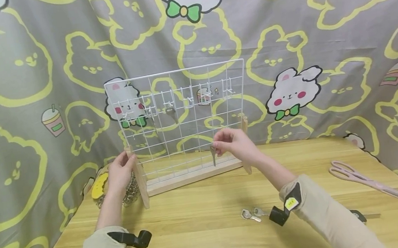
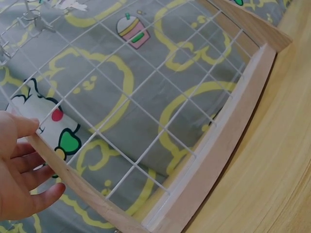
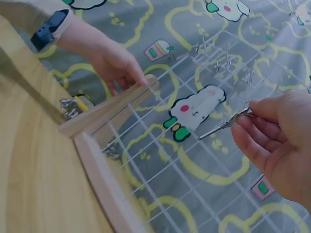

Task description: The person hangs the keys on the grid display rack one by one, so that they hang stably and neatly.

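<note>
A white wire grid rack stands on a wooden base bar (image 1: 194, 177) with a wooden post at each end. My left hand (image 1: 118, 176) holds the left post (image 1: 140, 179) near its top; in the left wrist view, that hand (image 2: 22, 170) has fingers on both sides of the wood. My right hand (image 1: 236, 144) pinches a metal key (image 1: 214, 157) by its head in front of the lower right grid. In the right wrist view, the key (image 3: 221, 127) points away from the fingertips. Another key (image 1: 170, 110) hangs from one of several white hooks on the grid.
Two loose keys (image 1: 249, 215) lie on the table below my right wrist. Farther right are a black-headed key (image 1: 358, 215), partly behind the sleeve, and pink-handled scissors (image 1: 375, 185). Behind the left post sit a yellow object (image 1: 100, 186) and a heap of metal rings (image 1: 130, 195). A patterned curtain hangs behind.
</note>
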A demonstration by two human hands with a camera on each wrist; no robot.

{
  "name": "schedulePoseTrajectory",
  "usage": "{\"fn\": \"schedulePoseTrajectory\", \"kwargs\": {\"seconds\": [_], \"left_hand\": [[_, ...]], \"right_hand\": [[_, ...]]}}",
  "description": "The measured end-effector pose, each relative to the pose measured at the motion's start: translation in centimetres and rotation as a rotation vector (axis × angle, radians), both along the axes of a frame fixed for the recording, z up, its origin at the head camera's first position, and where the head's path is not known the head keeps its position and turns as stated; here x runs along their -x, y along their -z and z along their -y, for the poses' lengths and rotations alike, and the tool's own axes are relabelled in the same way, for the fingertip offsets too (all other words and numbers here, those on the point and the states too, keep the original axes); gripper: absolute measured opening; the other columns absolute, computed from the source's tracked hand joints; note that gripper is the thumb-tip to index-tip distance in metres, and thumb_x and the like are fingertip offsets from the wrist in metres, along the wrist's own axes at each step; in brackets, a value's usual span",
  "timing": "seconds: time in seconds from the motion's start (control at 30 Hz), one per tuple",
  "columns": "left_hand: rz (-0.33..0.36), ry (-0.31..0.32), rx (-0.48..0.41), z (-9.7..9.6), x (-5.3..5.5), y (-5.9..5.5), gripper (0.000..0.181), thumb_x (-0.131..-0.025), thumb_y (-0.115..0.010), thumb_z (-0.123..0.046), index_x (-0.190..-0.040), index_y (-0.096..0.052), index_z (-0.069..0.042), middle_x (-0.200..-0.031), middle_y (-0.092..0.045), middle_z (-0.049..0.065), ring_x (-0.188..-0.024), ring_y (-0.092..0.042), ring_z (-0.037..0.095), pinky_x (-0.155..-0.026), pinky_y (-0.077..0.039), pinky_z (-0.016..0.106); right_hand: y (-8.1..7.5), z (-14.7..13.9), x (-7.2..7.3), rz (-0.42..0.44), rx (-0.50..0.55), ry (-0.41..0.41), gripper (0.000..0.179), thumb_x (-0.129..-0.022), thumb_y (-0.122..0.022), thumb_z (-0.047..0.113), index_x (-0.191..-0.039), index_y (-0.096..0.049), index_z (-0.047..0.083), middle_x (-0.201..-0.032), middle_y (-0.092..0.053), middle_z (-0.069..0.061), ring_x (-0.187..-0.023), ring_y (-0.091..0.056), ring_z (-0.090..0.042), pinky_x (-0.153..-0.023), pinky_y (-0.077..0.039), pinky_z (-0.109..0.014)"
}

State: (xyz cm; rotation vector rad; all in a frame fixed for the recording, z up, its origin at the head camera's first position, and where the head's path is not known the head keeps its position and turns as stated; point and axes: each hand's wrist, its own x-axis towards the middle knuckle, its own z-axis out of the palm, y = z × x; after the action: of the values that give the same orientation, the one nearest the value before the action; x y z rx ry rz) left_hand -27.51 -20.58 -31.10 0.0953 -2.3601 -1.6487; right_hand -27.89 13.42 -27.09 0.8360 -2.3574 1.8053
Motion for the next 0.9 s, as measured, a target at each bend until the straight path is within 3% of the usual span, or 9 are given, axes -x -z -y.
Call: {"fn": "schedulePoseTrajectory", "kwargs": {"seconds": [0.23,0.37,0.57,0.9], "left_hand": [[-0.011,-0.003,0.007,0.1,0.2,0.0,0.06,-0.098,-0.045,-0.028,-0.146,-0.022,-0.001,-0.146,-0.028,0.022,-0.133,-0.029,0.035,-0.108,-0.028,0.045],[-0.004,-0.002,0.003,0.1,0.1,0.0,0.06,-0.098,-0.045,-0.028,-0.146,-0.021,-0.001,-0.146,-0.027,0.022,-0.133,-0.028,0.035,-0.109,-0.027,0.044],[-0.002,0.004,-0.001,0.1,0.0,-0.1,0.062,-0.098,-0.045,-0.031,-0.146,-0.019,0.0,-0.147,-0.026,0.022,-0.134,-0.027,0.035,-0.109,-0.026,0.043],[0.005,0.001,0.007,0.1,-0.1,-0.1,0.062,-0.098,-0.045,-0.03,-0.146,-0.018,0.0,-0.147,-0.025,0.023,-0.134,-0.026,0.035,-0.11,-0.026,0.043]], "right_hand": [[-2.8,1.6,0.7,-0.067,0.026,0.037,0.013,-0.09,-0.06,0.01,-0.094,-0.058,-0.002,-0.077,-0.062,-0.012,-0.067,-0.061,-0.02,-0.068,-0.056,-0.042],[-3.9,2.5,1.2,-0.104,0.065,0.045,0.013,-0.091,-0.06,0.01,-0.094,-0.059,-0.002,-0.075,-0.062,-0.012,-0.064,-0.06,-0.019,-0.066,-0.057,-0.038],[-5.0,3.6,2.0,-0.146,0.118,0.07,0.013,-0.091,-0.06,0.011,-0.091,-0.058,-0.002,-0.073,-0.06,-0.009,-0.063,-0.058,-0.017,-0.062,-0.055,-0.029],[-6.5,5.2,3.2,-0.124,0.232,0.16,0.012,-0.092,-0.057,0.006,-0.094,-0.058,-0.005,-0.074,-0.058,-0.009,-0.061,-0.057,-0.014,-0.061,-0.056,-0.029]]}}
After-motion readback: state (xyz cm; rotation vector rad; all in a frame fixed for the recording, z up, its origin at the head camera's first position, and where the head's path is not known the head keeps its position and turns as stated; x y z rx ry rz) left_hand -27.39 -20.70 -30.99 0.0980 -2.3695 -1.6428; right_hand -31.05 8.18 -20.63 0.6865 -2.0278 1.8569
